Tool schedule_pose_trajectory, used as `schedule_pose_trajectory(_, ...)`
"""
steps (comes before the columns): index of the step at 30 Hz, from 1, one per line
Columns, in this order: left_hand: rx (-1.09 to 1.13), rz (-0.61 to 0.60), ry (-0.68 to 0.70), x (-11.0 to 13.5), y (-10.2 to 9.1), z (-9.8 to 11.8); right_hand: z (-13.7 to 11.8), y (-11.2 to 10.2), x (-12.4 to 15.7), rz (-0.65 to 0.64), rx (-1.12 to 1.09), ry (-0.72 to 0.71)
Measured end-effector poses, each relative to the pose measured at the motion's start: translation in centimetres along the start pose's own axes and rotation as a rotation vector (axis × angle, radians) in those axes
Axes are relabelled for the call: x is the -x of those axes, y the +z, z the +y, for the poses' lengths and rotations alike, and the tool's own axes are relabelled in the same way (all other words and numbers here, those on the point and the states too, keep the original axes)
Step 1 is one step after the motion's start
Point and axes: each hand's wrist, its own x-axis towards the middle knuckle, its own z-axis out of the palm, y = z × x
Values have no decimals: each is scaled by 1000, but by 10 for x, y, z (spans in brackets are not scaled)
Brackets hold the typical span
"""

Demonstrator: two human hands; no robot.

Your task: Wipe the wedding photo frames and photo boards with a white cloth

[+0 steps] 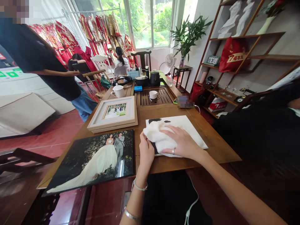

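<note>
A white cloth (161,140), bunched up, lies over a flat panel (189,125) that is mostly white with dark patches at its far left and near left. My right hand (181,142) presses on the cloth, its fingers bent over the folds and a ring on one finger. At the panel's left edge, my left hand (147,151) is curled with its fingers against the cloth's left end; the cloth hides part of its grip. Left of my hands lies a glossy wedding photo panel (100,159).
Behind the photo panel rests a light wooden picture frame (112,117). Farther back are a white teapot (117,91), a white cup (153,94) on a slatted tea tray (161,99), and a blurred device (185,101). A person (44,59) stands at left; dark clothing (262,125) shows at right.
</note>
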Motion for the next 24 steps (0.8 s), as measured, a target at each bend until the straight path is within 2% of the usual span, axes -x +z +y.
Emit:
schedule_pose_trajectory(3,-25,7,37,0,2,0,20,-6,23,84,93,122)
schedule_pose_trajectory(5,-64,26,66,4,0,1,39,-8,26,145,163,251)
schedule_pose_trajectory(8,-75,-1,106,15,-7,3,62,-7,13,183,199,427)
schedule_pose_trajectory(11,-48,-128,86,29,-17,3,66,-4,-16,163,170,484)
schedule_pose_trajectory(14,-93,-256,81,36,-22,3,52,2,-49,115,133,459)
schedule_pose_trajectory(18,-105,-270,84,32,-22,1,23,12,-78,34,89,303)
schedule_pose_trajectory(21,-59,-294,67,27,-24,-1,4,17,-77,11,60,155)
schedule_pose_trajectory(24,-39,-324,49,22,-26,0,-5,18,-60,24,14,68)
